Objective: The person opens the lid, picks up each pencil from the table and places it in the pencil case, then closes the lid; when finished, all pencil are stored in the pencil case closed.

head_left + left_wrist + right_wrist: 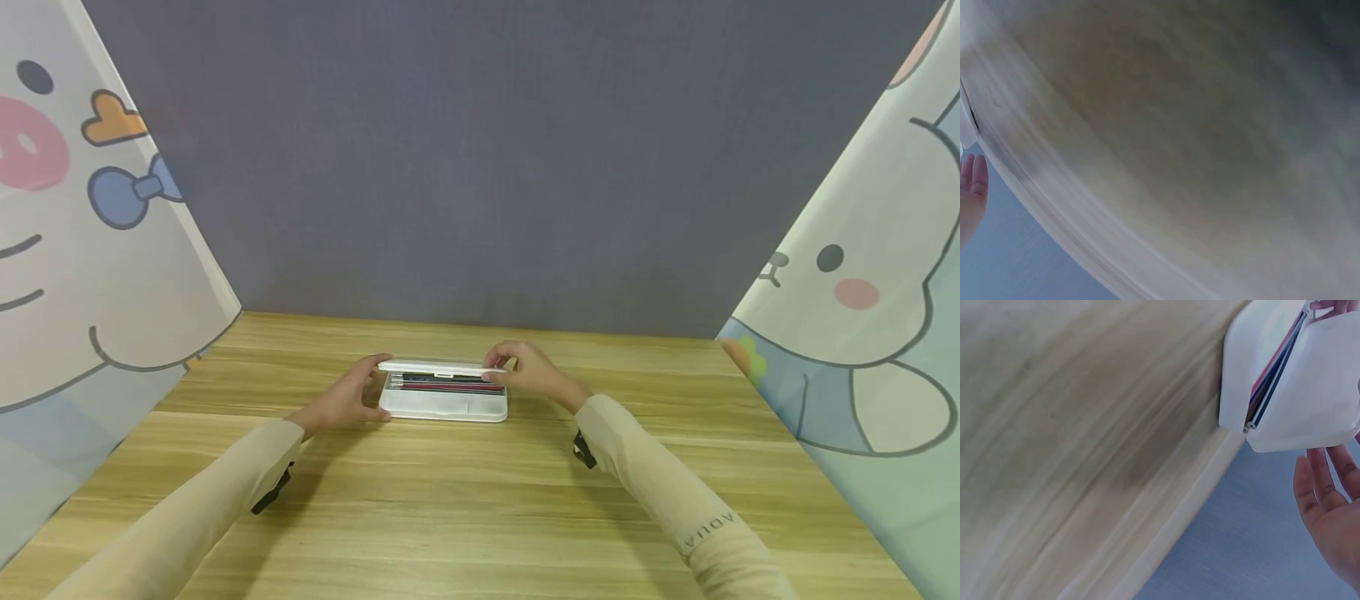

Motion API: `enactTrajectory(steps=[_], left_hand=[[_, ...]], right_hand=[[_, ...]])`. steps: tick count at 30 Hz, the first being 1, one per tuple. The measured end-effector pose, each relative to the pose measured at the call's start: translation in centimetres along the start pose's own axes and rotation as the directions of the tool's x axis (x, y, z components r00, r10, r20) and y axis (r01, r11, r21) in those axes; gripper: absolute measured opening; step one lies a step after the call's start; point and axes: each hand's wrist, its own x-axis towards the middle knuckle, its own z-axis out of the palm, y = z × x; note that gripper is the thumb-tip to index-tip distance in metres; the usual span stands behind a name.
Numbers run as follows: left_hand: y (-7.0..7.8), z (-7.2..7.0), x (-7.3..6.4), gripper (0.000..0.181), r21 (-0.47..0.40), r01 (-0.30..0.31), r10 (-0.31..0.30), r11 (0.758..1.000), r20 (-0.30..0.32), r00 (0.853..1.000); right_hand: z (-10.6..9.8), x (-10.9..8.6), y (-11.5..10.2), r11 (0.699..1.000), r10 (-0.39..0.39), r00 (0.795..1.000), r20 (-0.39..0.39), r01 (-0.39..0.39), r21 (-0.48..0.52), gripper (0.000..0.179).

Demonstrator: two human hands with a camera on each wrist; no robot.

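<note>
A white pencil case (423, 405) lies on the wooden table, its lid (427, 367) partly raised along the far side. Inside, several pencils (450, 386), dark ones and a red one, lie lengthwise. My left hand (341, 404) grips the case's left end, thumb at the near corner and fingers at the far one. At the lid's right end, my right hand (534, 372) holds the edge between thumb and fingers. The right wrist view shows the lid (1313, 400) tilted over the pencils (1275, 365). Only a few left fingers (979, 178) show in the left wrist view.
A grey panel (465, 167) stands behind the table (450, 517). Cartoon-printed panels flank it, a pink-nosed figure (97, 275) on the left and a white one (877, 250) on the right. Black straps (273, 490) sit at both sleeves.
</note>
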Motion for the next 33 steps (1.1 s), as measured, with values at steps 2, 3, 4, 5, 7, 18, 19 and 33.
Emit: enactTrajectory(steps=[2,3,4,5,7,18,19,33], left_hand=[[0.1,0.0,0.0,0.093,0.012,-0.034,0.034,0.999,-0.009,0.999],[0.1,0.0,0.0,0.092,0.017,-0.043,0.043,0.999,-0.014,0.999],[0.1,0.0,0.0,0.091,0.029,-0.056,0.056,0.998,-0.017,0.998],[0.1,0.0,0.0,0.09,0.037,-0.066,0.067,0.997,-0.019,0.998],[0.0,0.0,0.0,0.088,0.051,-0.079,0.08,0.996,-0.021,0.997],[-0.2,0.1,0.0,0.081,0.079,-0.101,0.103,0.992,-0.021,0.994],[-0.2,0.1,0.0,0.081,0.08,-0.103,0.106,0.991,-0.023,0.994],[-0.5,0.1,0.0,0.074,0.088,-0.108,0.111,0.99,-0.025,0.994]], right_hand=[[0.1,-0.2,0.0,1.0,-0.008,1.0,-0.001,0.008,-0.01,0.016],[0.2,-0.3,0.0,1.0,-0.013,1.0,-0.004,0.013,-0.014,0.016],[0.3,-0.3,0.0,1.0,-0.016,1.0,-0.005,0.016,-0.021,0.016],[0.4,-0.4,0.0,1.0,-0.019,1.0,-0.009,0.019,-0.024,0.017],[0.5,-0.6,0.0,0.999,-0.022,1.0,-0.014,0.022,-0.038,0.017],[0.8,-1.4,0.5,1.0,-0.014,1.0,-0.021,0.014,0.002,0.017],[0.8,-1.5,0.5,1.0,-0.013,1.0,-0.02,0.013,0.002,0.017],[0.9,-1.9,0.6,0.99,0.129,0.99,0.063,-0.126,-0.056,0.051]])
